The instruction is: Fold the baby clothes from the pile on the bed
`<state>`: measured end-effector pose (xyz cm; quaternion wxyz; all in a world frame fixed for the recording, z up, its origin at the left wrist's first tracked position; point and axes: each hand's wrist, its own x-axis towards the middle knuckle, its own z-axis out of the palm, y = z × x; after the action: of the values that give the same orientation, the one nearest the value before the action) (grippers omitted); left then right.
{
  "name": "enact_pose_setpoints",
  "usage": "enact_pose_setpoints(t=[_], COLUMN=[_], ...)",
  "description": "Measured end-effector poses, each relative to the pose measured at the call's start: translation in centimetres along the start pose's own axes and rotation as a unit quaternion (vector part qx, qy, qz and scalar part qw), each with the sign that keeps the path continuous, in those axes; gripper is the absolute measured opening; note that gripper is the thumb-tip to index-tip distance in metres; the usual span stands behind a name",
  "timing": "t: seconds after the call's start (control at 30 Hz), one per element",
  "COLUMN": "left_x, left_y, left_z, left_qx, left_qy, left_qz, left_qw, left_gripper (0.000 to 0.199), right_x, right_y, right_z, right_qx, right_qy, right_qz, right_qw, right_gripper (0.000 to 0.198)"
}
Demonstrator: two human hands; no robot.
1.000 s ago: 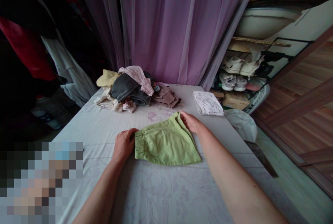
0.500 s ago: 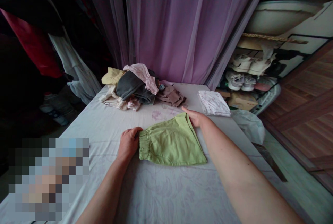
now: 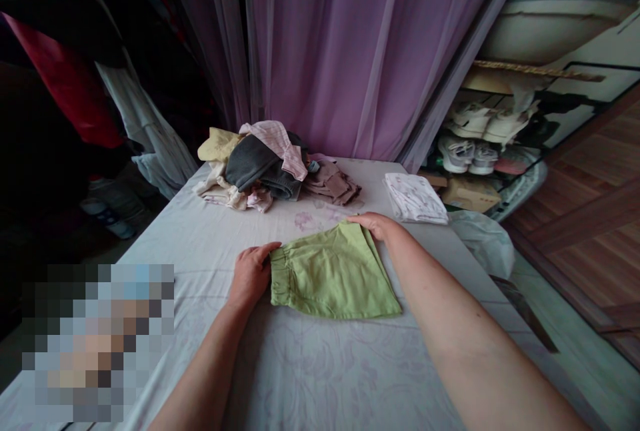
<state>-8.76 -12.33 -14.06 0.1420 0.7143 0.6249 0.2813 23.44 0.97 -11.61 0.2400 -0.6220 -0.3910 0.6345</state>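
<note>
Light-green shorts lie folded in half on the pale, patterned cloth, with the gathered elastic waistband to the left and the leg hem to the right. My left hand is closed at the upper corner of the waistband, thumb over the fabric. At the far right corner of the hem, my right hand pinches the edge; its fingertips are partly hidden by the fabric.
A heap of clothes lies at the far side, with brown garments beside it. To the right is a folded white printed cloth. A purple curtain hangs behind. Shoes stand on a rack at right.
My right hand has closed from lying beside the hem to pinching its far corner. The left hand stays at the waistband. The whole view has shifted slightly.
</note>
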Motion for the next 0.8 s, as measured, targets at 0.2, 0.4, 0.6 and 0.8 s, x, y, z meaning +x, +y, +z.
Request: enact_pose_setpoints(t=[0.2, 0.4, 0.6, 0.8], left_x=[0.0, 0.1, 0.1, 0.1], left_y=[0.2, -0.1, 0.2, 0.3], left_z=[-0.1, 0.0, -0.2, -0.3], left_qx=[0.018, 0.022, 0.019, 0.019], left_qy=[0.008, 0.006, 0.006, -0.001], left_qz=[-0.011, -0.007, -0.004, -0.006], left_qw=[1.000, 1.000, 1.000, 1.000], left_gripper=[0.041, 0.040, 0.039, 0.039], right_x=[0.2, -0.6, -1.3, -1.7], right_y=[0.1, 0.1, 0.1, 0.4], right_z=[0.5, 0.8, 1.4, 1.5], right_qx=[0.054, 0.090, 0.117, 0.111], right_qy=[0.047, 0.055, 0.045, 0.081], right_qz=[-0.007, -0.010, -0.037, -0.131], right_qw=[0.997, 0.994, 0.991, 0.982], right_gripper=[0.022, 0.019, 0.029, 0.018])
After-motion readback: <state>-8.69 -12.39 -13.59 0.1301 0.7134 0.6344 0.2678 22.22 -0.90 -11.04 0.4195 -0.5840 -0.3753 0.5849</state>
